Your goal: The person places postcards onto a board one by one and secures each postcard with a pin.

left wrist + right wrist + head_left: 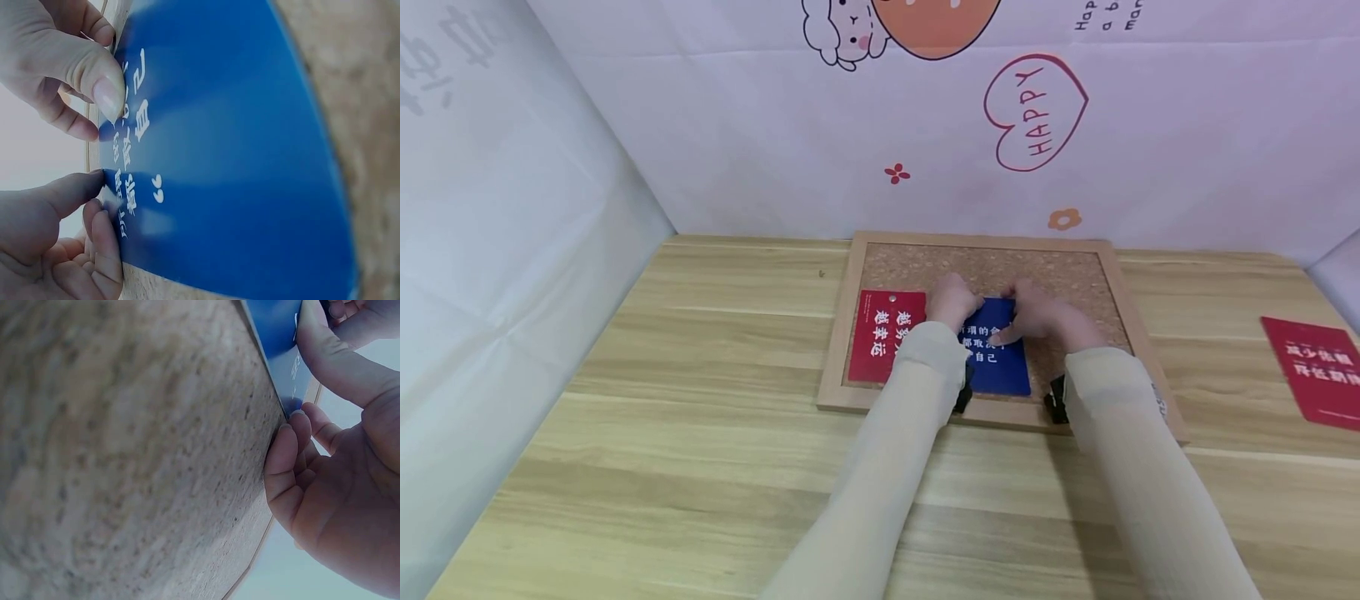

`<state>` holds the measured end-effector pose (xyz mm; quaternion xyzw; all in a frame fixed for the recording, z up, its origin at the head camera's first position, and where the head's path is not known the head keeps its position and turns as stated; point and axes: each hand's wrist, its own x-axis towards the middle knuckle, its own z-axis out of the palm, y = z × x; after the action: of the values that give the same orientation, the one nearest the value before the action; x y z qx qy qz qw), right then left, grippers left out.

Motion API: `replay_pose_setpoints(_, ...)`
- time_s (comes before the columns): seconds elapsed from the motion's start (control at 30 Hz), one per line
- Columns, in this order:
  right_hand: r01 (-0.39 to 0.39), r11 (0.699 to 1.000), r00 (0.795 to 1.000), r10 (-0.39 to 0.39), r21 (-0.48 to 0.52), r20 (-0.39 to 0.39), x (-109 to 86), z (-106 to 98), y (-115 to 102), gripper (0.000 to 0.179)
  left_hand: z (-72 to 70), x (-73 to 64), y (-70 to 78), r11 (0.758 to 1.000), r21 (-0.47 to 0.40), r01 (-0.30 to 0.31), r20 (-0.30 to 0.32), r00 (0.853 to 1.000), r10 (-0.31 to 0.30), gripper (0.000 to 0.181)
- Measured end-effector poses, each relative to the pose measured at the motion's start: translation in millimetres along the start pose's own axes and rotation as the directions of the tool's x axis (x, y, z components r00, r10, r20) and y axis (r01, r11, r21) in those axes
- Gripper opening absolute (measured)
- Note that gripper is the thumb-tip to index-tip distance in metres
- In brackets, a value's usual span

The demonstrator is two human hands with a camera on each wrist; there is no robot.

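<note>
A blue card [1003, 377] with white characters lies on a wood-framed cork board [910, 261]. At its upper left edge, my left hand [951, 302] has thumb and curled fingers on the card; in the left wrist view, the left hand [53, 244] meets that edge, and whether it also holds something small is hidden. My right hand [1043, 317] pinches the upper right part, its thumb over the card's face and its fingers at the edge, as the right hand [350, 494] shows in the right wrist view. Left of it, a red card [871, 333] bears a small round pin [892, 298].
Another red card [1318, 371] lies on the wooden table [700, 400] at the far right. Behind the board hangs a printed white cloth [760, 150], and a white sheet [512, 208] borders the left side. Dark straps circle both wrists near the board's front rail.
</note>
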<state>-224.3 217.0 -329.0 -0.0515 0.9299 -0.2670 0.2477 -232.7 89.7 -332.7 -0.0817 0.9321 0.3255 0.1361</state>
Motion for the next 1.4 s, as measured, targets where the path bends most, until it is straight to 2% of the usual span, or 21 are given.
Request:
replay_pose_setpoints(0.3, -0.005, 1.000, 1.000, 0.005, 0.012, 0.004, 0.3, 0.3, 0.2, 0.074, 1.9, 3.0, -0.1, 1.000, 0.023, -0.002, 0.004, 1.000, 0.002, 0.023)
replay_pose_setpoints(0.57, -0.001, 1.000, 1.000, 0.001, 0.005, -0.002, 0.5, 1.1, -0.8, 0.074, -2.8, 1.2, -0.5, 1.000, 0.025, 0.003, 0.032, 0.999, -0.004, 0.026)
replay_pose_setpoints(0.67, 0.002, 1.000, 1.000, -0.002, -0.004, -0.013, 0.5, 1.2, -1.1, 0.075, -2.5, 7.1, -3.3, 1.000, 0.010, -0.025, 0.049, 0.998, 0.025, 0.025)
replay_pose_setpoints(0.77, 0.003, 1.000, 1.000, -0.003, -0.005, -0.018, 1.1, 1.2, -0.5, 0.075, 5.2, 27.3, -11.0, 0.996, -0.065, -0.065, 0.078, 0.995, 0.070, 0.022)
replay_pose_setpoints(0.8, 0.002, 1.000, 1.000, -0.002, -0.002, -0.016, 1.4, 1.4, -0.3, 0.075, 13.2, 41.4, -15.7, 0.993, -0.093, -0.079, 0.083, 0.993, 0.087, 0.020)
replay_pose_setpoints(0.93, -0.001, 1.000, 1.000, 0.001, 0.002, -0.011, 2.6, 1.9, 0.4, 0.075, 26.3, 67.9, -25.9, 0.980, -0.180, -0.086, 0.119, 0.987, 0.109, 0.021)
replay_pose_setpoints(0.97, -0.003, 1.000, 1.000, 0.003, 0.003, -0.009, 2.8, 1.8, 0.4, 0.075, 24.5, 63.3, -24.5, 0.983, -0.172, -0.068, 0.117, 0.989, 0.089, 0.021)
replay_pose_setpoints(1.03, -0.003, 1.000, 1.000, 0.003, -0.009, -0.007, 3.2, 1.8, 0.4, 0.074, 31.9, 73.6, -26.9, 0.983, -0.176, -0.055, 0.120, 0.990, 0.077, 0.020)
replay_pose_setpoints(1.1, -0.005, 1.000, 1.000, 0.005, -0.020, -0.007, 3.3, 1.5, 0.5, 0.074, 46.6, 93.3, -31.0, 0.980, -0.190, -0.057, 0.113, 0.990, 0.080, 0.018)
replay_pose_setpoints(1.17, -0.007, 1.000, 1.000, 0.007, -0.026, -0.007, 3.2, 1.2, 0.6, 0.074, 57.6, 110.2, -35.2, 0.973, -0.227, -0.039, 0.138, 0.988, 0.072, 0.017)
replay_pose_setpoints(1.2, -0.007, 0.999, 1.000, 0.007, -0.032, -0.008, 3.1, 1.2, 0.5, 0.074, 68.2, 129.1, -41.2, 0.956, -0.289, -0.057, 0.154, 0.983, 0.105, 0.018)
replay_pose_setpoints(1.27, -0.003, 1.000, 1.000, 0.003, -0.031, -0.010, 2.8, 1.0, 0.4, 0.074, 67.9, 132.6, -46.1, 0.904, -0.426, -0.041, 0.198, 0.971, 0.137, 0.021)
replay_pose_setpoints(1.33, 0.003, 1.000, 1.000, -0.003, -0.030, -0.009, 2.5, 1.0, -0.1, 0.075, 51.7, 114.7, -46.0, 0.846, -0.532, 0.014, 0.253, 0.957, 0.144, 0.029)
replay_pose_setpoints(1.4, 0.011, 0.999, 1.000, -0.011, -0.030, -0.007, 2.2, 0.9, -0.5, 0.075, 31.9, 88.2, -42.9, 0.789, -0.613, 0.049, 0.273, 0.950, 0.154, 0.030)
